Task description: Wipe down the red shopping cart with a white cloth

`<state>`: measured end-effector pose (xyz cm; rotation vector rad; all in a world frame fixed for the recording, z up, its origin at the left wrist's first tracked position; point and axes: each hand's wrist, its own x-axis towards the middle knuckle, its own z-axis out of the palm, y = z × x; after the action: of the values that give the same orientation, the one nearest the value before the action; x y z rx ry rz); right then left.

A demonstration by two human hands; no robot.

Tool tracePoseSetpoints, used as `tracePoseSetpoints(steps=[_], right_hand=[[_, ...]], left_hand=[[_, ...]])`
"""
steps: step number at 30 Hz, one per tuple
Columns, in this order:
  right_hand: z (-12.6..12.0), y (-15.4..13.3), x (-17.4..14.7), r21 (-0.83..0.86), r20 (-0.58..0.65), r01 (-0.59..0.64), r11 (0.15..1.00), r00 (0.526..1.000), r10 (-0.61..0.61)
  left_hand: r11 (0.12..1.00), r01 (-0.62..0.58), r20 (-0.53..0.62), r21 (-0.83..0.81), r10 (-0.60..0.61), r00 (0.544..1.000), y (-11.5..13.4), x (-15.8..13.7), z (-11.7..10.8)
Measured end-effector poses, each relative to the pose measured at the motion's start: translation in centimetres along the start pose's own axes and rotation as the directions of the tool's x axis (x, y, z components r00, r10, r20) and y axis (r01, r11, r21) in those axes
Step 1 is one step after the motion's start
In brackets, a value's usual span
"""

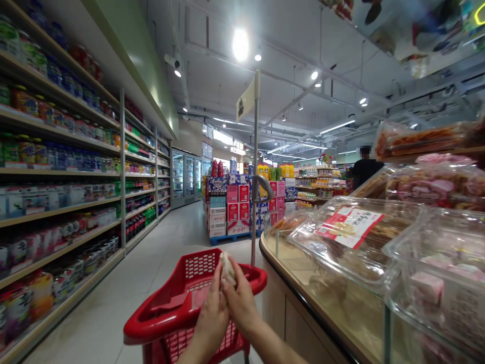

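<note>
Over the red shopping cart (162,323), my left hand (214,309) and my right hand (240,299) come together around a small whitish item in clear wrapping (226,264). Its kind cannot be made out. Fingers of both hands are closed on it, with the tip showing above them. A pink flat panel (170,302) lies across the cart's near part, below and left of my hands. My forearms hide some of the basket.
Shelves of drinks and packets (56,167) line the left aisle. On the right, a curved counter (295,288) bears clear food boxes (341,237). A metal pole (254,227) rises behind the cart. Stacked cartons (237,205) stand ahead; a person in black (364,169) is farther off.
</note>
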<state>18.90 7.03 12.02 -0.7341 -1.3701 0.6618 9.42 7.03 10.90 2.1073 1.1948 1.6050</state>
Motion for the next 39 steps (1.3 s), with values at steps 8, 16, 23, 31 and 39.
tracePoseSetpoints(steps=[8,16,23,31,39], right_hand=[[-0.9,-0.8,0.0,-0.485,0.225,0.274,0.831,0.957,-0.184],[1.4,1.6,-1.4,-0.675,0.438,0.409,0.613,0.892,-0.113],[1.2,2.3,-2.1,-0.541,0.548,0.548,0.639,0.805,-0.226],[-6.2,2.7,0.3,-0.707,0.241,0.195,0.68,0.97,-0.028],[-0.6,1.4,-2.5,-0.465,0.377,0.429,0.774,0.887,-0.266]], left_hand=[[0.686,-0.041,0.09,0.727,-0.035,0.995,-4.2,-2.0,-6.5],[0.595,-0.177,0.188,0.784,0.045,0.981,-4.5,-2.5,-6.7],[0.572,-0.245,0.196,0.783,0.146,0.97,-5.0,-3.0,-6.8],[0.575,-0.246,0.189,0.781,0.157,0.969,-4.1,-3.7,-7.1],[0.62,-0.189,0.189,0.761,0.067,0.98,-3.5,-3.4,-6.8]])
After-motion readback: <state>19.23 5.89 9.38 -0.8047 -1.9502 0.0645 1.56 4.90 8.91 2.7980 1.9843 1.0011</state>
